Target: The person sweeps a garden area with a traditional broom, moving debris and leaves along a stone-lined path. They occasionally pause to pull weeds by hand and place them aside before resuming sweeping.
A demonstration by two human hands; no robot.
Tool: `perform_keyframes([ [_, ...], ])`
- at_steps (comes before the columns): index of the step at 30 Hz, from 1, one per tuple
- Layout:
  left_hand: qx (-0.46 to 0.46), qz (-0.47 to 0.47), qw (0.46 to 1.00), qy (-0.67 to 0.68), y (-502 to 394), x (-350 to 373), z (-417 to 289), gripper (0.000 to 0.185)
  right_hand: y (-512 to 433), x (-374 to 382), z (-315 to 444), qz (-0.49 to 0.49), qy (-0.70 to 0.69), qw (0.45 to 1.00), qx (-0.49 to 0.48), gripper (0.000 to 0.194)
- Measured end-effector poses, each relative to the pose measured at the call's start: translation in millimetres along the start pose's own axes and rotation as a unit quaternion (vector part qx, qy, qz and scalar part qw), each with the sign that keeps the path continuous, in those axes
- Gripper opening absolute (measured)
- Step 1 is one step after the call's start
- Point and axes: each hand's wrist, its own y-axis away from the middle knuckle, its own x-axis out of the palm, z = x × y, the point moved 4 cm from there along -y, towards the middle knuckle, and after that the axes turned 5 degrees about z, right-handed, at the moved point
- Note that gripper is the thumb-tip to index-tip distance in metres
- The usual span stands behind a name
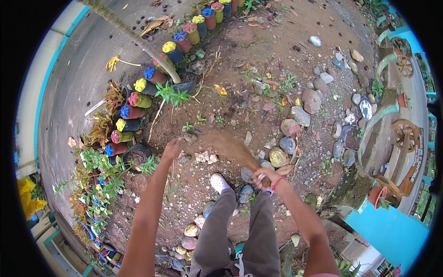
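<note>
My right hand (267, 178) grips the bound end of a stick broom (247, 157), and a red band circles that wrist. Motion blurs the broom's thin brown bristles, which fan out to the upper left over the soil. Held out at the left, my left hand (172, 149) appears above the bare ground with its fingers bunched; whether anything is in them is not clear. Pale broken stone pieces (206, 157) lie between the hands. Just below is my white clog (219, 182); the other shoe is mostly hidden by the right forearm and trouser leg.
Painted bottles with blue, yellow and red ends (140, 85) edge the bed at left. A slender trunk (138, 39) leans beside a black pot (187, 81). Painted stones (277, 157) line the right. Farther right are a low concrete edge (367, 138) and a wooden wheel bench (403, 136).
</note>
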Motion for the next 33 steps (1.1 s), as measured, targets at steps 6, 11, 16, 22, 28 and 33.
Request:
perform_keyframes([
  [6,0.052,0.012,0.999,-0.009,-5.2,32.6,-22.1,0.046,26.8,-40.9,37.3,-0.125,0.166,0.956,-0.205,0.019],
  [11,0.038,0.035,0.999,0.014,-2.0,81.5,-41.0,0.049,70.4,-55.8,-43.3,-0.04,0.102,0.983,-0.15,0.016],
  [16,0.037,0.058,0.997,-0.022,18.1,136.4,-81.0,0.053,105.9,-154.1,96.4,-0.126,0.083,0.973,-0.174,0.014],
  [22,0.029,0.035,0.996,-0.07,43.6,210.3,-110.7,0.058,147.8,-185.6,182.9,-0.192,0.15,0.914,-0.324,0.013],
  [28,0.024,0.02,0.999,0.001,58.2,252.6,-121.3,0.056,201.5,-206.9,90.6,-0.059,0.103,0.989,-0.082,0.011],
  [33,0.001,0.025,0.998,0.049,74.4,272.5,-134.7,0.055,187.3,-227.8,182.2,-0.139,0.138,0.971,-0.14,0.01],
])
